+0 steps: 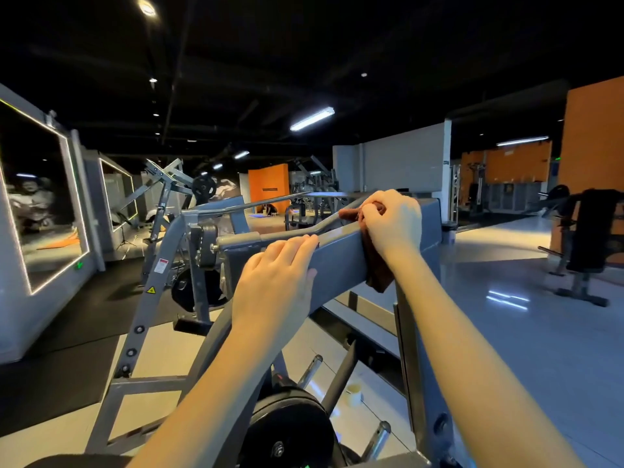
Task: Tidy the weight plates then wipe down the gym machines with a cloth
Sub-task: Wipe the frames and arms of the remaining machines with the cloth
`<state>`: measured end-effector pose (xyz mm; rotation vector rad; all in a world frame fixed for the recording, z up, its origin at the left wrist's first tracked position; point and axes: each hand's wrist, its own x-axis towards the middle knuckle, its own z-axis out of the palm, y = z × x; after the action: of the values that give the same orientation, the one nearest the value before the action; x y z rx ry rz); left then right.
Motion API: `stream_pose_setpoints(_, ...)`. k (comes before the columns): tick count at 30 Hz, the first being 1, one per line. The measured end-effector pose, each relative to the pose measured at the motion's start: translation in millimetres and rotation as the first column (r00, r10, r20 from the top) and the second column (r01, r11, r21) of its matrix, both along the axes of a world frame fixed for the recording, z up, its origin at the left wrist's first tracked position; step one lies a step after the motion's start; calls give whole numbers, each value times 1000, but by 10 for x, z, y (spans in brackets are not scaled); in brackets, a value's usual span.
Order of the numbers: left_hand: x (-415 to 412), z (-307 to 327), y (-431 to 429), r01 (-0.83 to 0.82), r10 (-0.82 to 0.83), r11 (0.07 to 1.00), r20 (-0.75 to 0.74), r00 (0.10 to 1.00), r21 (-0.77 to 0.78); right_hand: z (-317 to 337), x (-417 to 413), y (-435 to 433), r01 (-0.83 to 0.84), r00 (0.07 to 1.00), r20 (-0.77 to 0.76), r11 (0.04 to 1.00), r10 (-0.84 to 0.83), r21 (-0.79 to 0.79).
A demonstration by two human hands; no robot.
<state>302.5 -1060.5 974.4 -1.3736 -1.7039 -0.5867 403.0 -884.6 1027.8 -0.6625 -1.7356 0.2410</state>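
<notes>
Person at a grey plate-loaded machine, both arms out. Left hand [277, 275] clamps the sloping grey beam [341, 261]: fingers hooked over the top edge, thumb on the near face. Right hand [391, 221] sits higher up the same beam, fingers bunched round a brown cloth [378, 268]. Cloth is pressed on the beam's top edge w/ its loose end hanging down the near side. Hands near each other, not touching. Btm ctr, a black weight plate [290, 430] sits on the machine, chrome pegs [310, 369] just beside it. Roll of tape [353, 393] on the floor past the pegs. Lit-edged mirror [37, 204] far left; dark bench [587, 231] well off to the right.
</notes>
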Motion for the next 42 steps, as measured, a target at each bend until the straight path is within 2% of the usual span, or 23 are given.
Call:
stream_pose_setpoints(2,-5,-11,10,4,-4,1000,-1,1000,-1,-73,-90,-127,9,1000,5,1000,-9,21)
stream_pose_setpoints(5,-19,-33,10,8,-8,1000,-15,1000,6,-175,-75,-342,-150,987,65,982,144,115)
stream_pose_setpoints(7,-35,-44,15,4,-3,1000,-40,999,24,-111,12,-310,-195,971,162,975,177,108)
stream_pose_setpoints(10,-36,-49,28,-6,9,999,-55,998,44,22,115,-87,-83,973,220,995,72,45)
stream_pose_setpoints(12,-25,-50,29,-1,2,999,-34,999,47,53,116,-40,5,988,154,999,2,-46)
stream_pose_setpoints(14,-34,-47,34,9,-8,999,-25,1000,44,6,54,-88,54,992,114,998,-49,-42)
stream_pose_setpoints(17,-17,33,64,49,-50,999,-35,998,-19,-110,62,-169,-68,987,152,993,52,101)
stream_pose_setpoints(20,24,192,157,76,-82,992,-63,995,-102,-20,209,-24,-196,959,220,979,181,49)
stream_pose_setpoints(22,21,259,225,96,-104,986,-54,993,-136,85,270,202,-121,967,224,992,122,-20)
stream_pose_setpoints(24,28,277,242,113,-117,986,-24,993,-126,156,286,386,-11,986,164,997,23,-73)
stream_pose_setpoints(27,11,230,243,90,-95,991,-47,994,-104,88,210,407,61,995,79,998,-60,-13)
stream_pose_setpoints(29,11,205,252,85,-90,992,-47,995,-94,-39,214,338,-10,999,39,999,8,53)
stream_pose_setpoints(31,-4,195,266,76,-81,994,-62,995,-81,-52,304,342,-80,993,97,992,71,98)
stream_pose_setpoints(33,-9,195,272,77,-82,994,-68,994,-78,69,394,507,-68,981,186,996,56,58)
stream_pose_setpoints(36,-3,191,257,79,-84,994,-78,993,-69,200,402,615,34,986,163,998,-25,-52)
stream_pose_setpoints(38,-5,188,261,72,-77,995,-84,994,-65,134,322,556,111,980,162,994,-112,19)
stream_pose_setpoints(39,-7,183,267,68,-73,995,-82,994,-69,79,295,510,92,982,160,994,-100,58)
stream_pose_setpoints(42,-11,179,274,54,-60,996,-81,995,-73,-15,333,359,-111,978,190,987,87,117)
